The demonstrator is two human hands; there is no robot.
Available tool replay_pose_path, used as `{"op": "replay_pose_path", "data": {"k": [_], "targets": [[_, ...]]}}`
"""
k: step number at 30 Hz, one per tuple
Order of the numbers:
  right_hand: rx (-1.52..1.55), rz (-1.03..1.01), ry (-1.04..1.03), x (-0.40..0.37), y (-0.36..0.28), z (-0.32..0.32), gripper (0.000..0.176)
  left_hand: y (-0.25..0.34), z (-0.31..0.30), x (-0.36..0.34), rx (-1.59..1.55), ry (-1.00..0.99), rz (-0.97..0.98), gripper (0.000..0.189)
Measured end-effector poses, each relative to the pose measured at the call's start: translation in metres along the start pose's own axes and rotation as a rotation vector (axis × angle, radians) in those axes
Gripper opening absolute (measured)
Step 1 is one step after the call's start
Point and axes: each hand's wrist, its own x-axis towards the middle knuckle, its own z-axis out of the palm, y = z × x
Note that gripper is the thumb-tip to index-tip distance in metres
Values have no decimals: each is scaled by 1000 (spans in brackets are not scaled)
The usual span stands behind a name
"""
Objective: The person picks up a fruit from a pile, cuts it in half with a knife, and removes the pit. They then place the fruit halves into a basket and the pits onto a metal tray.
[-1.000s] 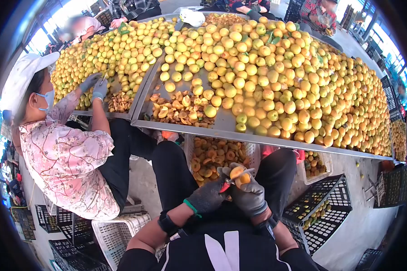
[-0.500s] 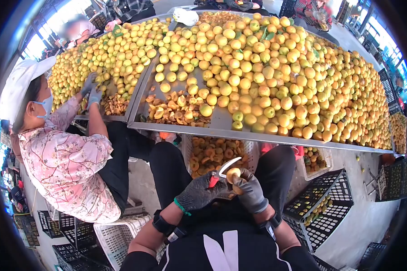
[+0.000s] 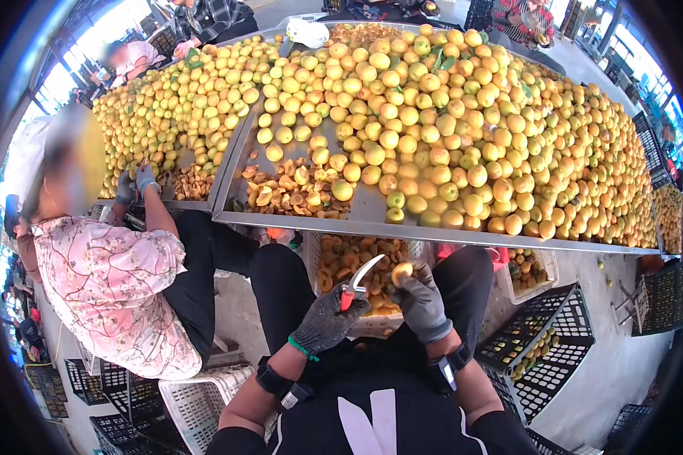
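Observation:
In my gloved left hand (image 3: pixel 325 320) is a small knife (image 3: pixel 364 271) with a red handle, its curved blade pointing up and to the right. My right hand (image 3: pixel 425 305), in a grey glove, pinches an apricot (image 3: pixel 402 273) between thumb and fingers. A gap separates the blade from this fruit. Both hands are over my lap, just above a white crate (image 3: pixel 309 262) of cut apricot halves (image 3: pixel 353 254) that stands between my knees.
A metal table (image 3: pixel 432 233) ahead bears a heap of whole apricots (image 3: pixel 463 136) and a patch of cut pieces (image 3: pixel 300 189). At left sits a co-worker (image 3: pixel 110 280) in a floral shirt. Black crates (image 3: pixel 546 356) stand at right, a white basket (image 3: pixel 197 409) at lower left.
My hands have moved apart, and the knife blade has come away from the apricot. The co-worker's hands have drawn back from the heap to the table's near edge.

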Motion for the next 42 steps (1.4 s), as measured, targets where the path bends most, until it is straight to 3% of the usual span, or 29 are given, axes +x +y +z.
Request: {"op": "replay_pose_path", "data": {"k": [5, 7, 8, 10, 11, 13, 14, 18, 20, 23, 25, 26, 27, 29, 30, 34, 36, 37, 39, 40, 42], "targets": [[90, 216, 73, -17, -11, 5, 30, -1, 1, 2, 60, -5, 72, 24], [393, 418, -259, -19, -14, -2, 26, 8, 0, 2, -42, -13, 35, 22], [393, 417, -259, -19, -10, -9, 26, 8, 0, 4, -42, -13, 35, 22], [39, 512, -202, -23, 0, -12, 26, 7, 0, 6, -103, 9, 57, 19], [41, 516, -206, -29, 5, -11, 26, 8, -1, 7, -100, 14, 53, 19], [-296, 464, -254, -42, 7, 21, 31, 11, -2, 10, -443, -44, -40, 18], [-174, 664, -214, -41, 15, 18, 35, 16, -4, 11, -442, -40, -41, 18], [-55, 761, -446, -43, 11, 38, 35, 29, -7, 4, -712, -189, -149, 21], [-78, 740, -448, -42, 12, 39, 35, 27, -7, 3, -813, -232, -186, 21], [-163, 641, -400, -44, 14, 42, 34, 20, -4, 7, -916, -133, -152, 19], [-221, 568, -355, -44, 14, 44, 33, 21, -5, 12, -969, -89, 21, 19], [-302, 565, -198, -42, 14, 46, 30, 26, 3, 15, -998, 62, 37, 17], [-380, 557, -40, -41, 13, 47, 27, 26, 3, 16, -997, 62, 37, 17], [-287, 560, -58, -39, 16, 49, 28, 25, 2, 21, -1286, 199, -45, 14], [-192, 564, -72, -39, 18, 49, 28, 26, 6, 26, -1267, 281, -30, 11], [-262, 320, -226, -40, 26, 27, 28, 31, -7, 24, -1303, 144, 90, 10], [354, 607, -93, -41, 7, 31, 31, 27, -9, 23, -1294, 130, 99, 10], [355, 607, -94, -41, 8, 30, 31, 26, -9, 22, -1285, 117, 105, 11], [346, 494, 31, -42, 13, 26, 38, 27, -7, 18, -1290, 123, 80, 11], [347, 493, 31, -43, 16, 24, 38, 27, -5, 17, -1296, 129, 56, 12], [350, 281, -45, -43, 21, 24, 39, 26, -3, 16, -1292, 105, 65, 12]]}}
